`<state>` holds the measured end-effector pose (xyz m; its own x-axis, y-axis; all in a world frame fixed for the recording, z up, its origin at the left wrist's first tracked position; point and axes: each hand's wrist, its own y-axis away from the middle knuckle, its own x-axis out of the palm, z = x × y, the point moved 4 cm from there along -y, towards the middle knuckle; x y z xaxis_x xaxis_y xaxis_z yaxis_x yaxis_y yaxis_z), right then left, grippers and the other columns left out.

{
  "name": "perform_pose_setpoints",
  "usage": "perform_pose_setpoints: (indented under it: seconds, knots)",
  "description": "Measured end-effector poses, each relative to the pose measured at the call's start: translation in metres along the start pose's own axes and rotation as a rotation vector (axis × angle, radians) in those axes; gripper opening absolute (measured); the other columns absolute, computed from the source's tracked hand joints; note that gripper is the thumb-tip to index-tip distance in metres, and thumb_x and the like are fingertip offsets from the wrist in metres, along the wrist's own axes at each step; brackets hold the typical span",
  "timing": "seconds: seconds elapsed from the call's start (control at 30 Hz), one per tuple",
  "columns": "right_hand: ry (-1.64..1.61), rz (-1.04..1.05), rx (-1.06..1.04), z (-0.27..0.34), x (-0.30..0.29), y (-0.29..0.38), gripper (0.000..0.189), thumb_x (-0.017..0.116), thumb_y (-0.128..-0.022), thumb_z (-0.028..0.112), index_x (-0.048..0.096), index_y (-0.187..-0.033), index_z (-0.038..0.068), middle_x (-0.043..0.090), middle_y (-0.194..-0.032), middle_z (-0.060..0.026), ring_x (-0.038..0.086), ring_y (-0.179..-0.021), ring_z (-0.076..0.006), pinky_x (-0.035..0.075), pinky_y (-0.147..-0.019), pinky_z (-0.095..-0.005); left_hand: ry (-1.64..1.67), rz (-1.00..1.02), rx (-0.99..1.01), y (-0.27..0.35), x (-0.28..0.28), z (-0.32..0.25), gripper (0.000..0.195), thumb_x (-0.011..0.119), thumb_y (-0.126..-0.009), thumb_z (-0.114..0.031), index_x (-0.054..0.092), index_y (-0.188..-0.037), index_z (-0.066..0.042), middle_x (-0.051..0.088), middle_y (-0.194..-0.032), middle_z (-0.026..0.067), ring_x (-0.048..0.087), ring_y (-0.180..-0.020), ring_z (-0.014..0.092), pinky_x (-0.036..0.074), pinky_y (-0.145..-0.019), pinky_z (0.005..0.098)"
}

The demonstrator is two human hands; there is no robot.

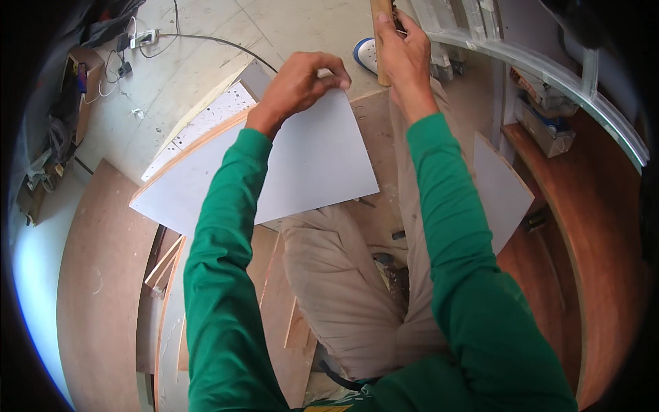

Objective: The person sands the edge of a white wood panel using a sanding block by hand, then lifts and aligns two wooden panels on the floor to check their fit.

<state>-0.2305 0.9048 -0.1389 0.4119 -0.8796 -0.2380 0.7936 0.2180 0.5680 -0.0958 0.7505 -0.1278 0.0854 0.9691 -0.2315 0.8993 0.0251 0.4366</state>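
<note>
A white-faced board (319, 149) lies tilted across the knee area in front of me, its wood edge towards the far left. My left hand (309, 80) is over the far corner of this board, with fingers bent and thumb near the fingertips; whether it pinches something small there I cannot tell. My right hand (404, 51) is raised to the right of the board and grips a wooden strip or block (382, 46), held upright in the picture. Something dark shows behind the strip, mostly hidden by the fingers.
Beyond the board lies a speckled white panel (211, 116). A power strip (144, 38) with cables sits on the tiled floor (216, 56). Brown curved-looking panels (103, 278) stand at left and right (592, 232). A metal frame (545, 67) crosses the upper right, near a smaller white board (497, 190).
</note>
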Motion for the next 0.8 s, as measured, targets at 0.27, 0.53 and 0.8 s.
perform_pose_setpoints:
  seconds: [0.27, 0.53, 0.8]
  knots:
    - [0.098, -0.067, 0.073, 0.039, 0.019, 0.031, 0.065, 0.072, -0.106, 0.036, 0.058, -0.152, -0.008, 0.073, -0.127, -0.0148, 0.067, -0.111, -0.0194, 0.052, -0.099, -0.0318, 0.134, -0.336, -0.315, 0.044, -0.032, 0.026, 0.025, 0.076, -0.104, -0.03, 0.085, -0.107, -0.007, 0.082, -0.101, 0.0042, 0.073, -0.099, 0.017, 0.054, -0.099, 0.036]
    - [0.138, 0.024, 0.116, 0.011, 0.028, 0.026, 0.063, 0.074, -0.105, 0.036, 0.062, -0.149, -0.008, 0.074, -0.124, -0.0141, 0.067, -0.109, -0.0186, 0.053, -0.097, -0.032, -0.105, -0.337, -0.013, 0.053, 0.031, 0.002, 0.03, 0.079, -0.097, -0.013, 0.081, -0.126, -0.009, 0.079, -0.131, 0.0145, 0.075, -0.12, 0.037, 0.059, -0.104, 0.0421]
    - [0.261, 0.035, 0.076, 0.036, 0.039, 0.041, 0.064, 0.076, -0.103, 0.037, 0.063, -0.15, -0.005, 0.075, -0.12, -0.0137, 0.07, -0.106, -0.0194, 0.055, -0.094, -0.0324, -0.167, -0.405, -0.039, 0.039, 0.027, 0.005, 0.017, 0.082, -0.096, -0.019, 0.083, -0.107, -0.006, 0.083, -0.107, 0.0104, 0.077, -0.093, 0.029, 0.059, -0.082, 0.0378]
